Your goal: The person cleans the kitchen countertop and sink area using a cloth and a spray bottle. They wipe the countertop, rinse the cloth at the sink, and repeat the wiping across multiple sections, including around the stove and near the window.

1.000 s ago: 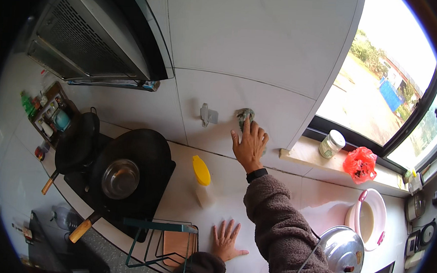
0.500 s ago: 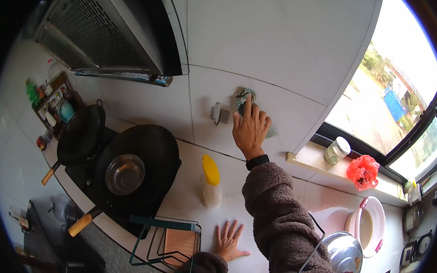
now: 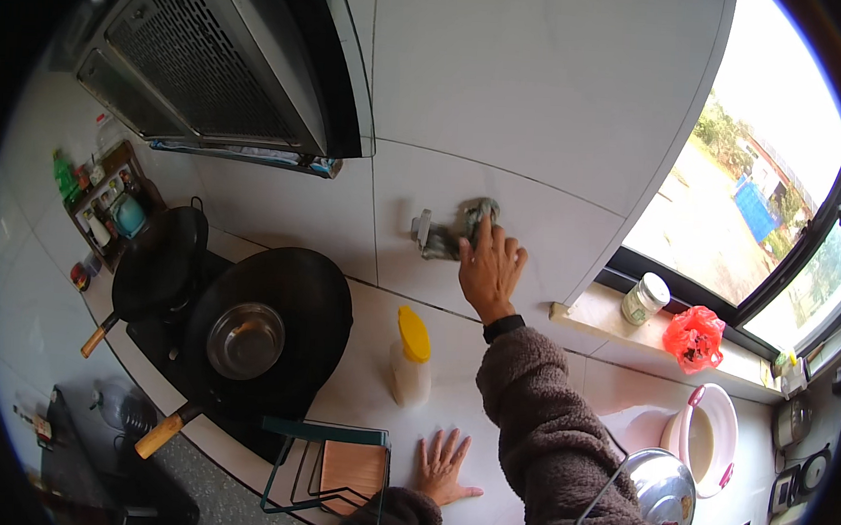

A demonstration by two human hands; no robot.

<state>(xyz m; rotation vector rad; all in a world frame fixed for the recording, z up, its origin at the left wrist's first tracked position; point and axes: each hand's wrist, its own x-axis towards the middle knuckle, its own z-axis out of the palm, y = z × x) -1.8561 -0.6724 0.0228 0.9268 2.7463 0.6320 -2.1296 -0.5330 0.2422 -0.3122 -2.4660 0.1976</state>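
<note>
My right hand (image 3: 493, 274) presses a crumpled grey-green cloth (image 3: 481, 211) against the white tiled wall, fingers reaching up over its lower part. Just left of the cloth, a small pale fixture (image 3: 424, 229) sticks out from the wall. My left hand (image 3: 442, 468) lies flat on the white countertop, fingers spread, holding nothing. Between the hands and the stove stands a squat clear bottle with a yellow lid (image 3: 414, 336). Close to my left forearm is a dark green wire rack (image 3: 335, 433) with a brown board in it.
Left, a large black wok (image 3: 316, 300) holds a metal bowl (image 3: 246, 341); a smaller black pan (image 3: 159, 263) sits beyond it. The range hood (image 3: 212, 71) hangs above. Right, a jar (image 3: 646, 299) and red plastic bag (image 3: 694, 339) stand on the sill, above a pink-white basin (image 3: 727, 435) and metal lid (image 3: 661, 484).
The cloth and my right hand have shifted slightly down the wall beside the fixture. My left hand stays flat on the counter. The whole view has moved a little.
</note>
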